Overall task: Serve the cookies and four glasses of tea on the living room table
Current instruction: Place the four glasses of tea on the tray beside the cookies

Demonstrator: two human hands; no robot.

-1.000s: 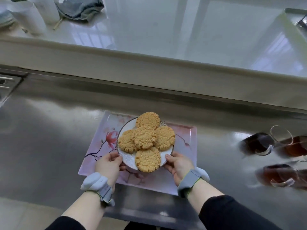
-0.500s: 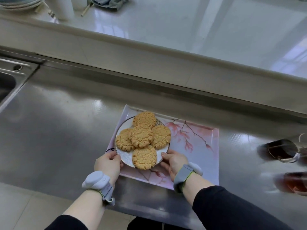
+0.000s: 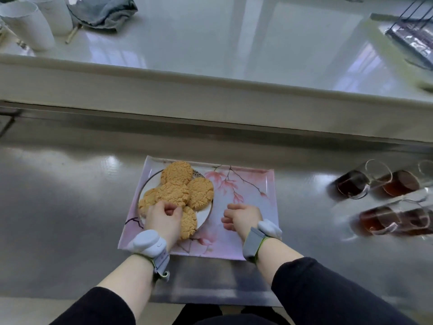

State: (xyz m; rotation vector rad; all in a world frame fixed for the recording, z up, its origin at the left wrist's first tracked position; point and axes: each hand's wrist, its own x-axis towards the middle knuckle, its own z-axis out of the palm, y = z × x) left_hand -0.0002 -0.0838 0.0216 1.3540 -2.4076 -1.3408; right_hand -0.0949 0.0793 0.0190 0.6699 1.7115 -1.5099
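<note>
A white plate piled with several golden cookies rests on the left half of a pink floral tray on the steel counter. My left hand lies over the plate's near edge, its curled fingertips touching a cookie; whether it grips anything is hidden. My right hand hovers over the bare middle of the tray, fingers loosely curled around nothing, apart from the plate. Several glasses of dark tea stand together on the counter to the right of the tray.
The steel counter stretches left of the tray. Behind it runs a raised white ledge with white cups and a grey cloth at far left, and a dark rack at far right.
The plate has come down onto the left side of the tray. My right hand has let go of the plate and moved right. My left hand has shifted on top of the cookies.
</note>
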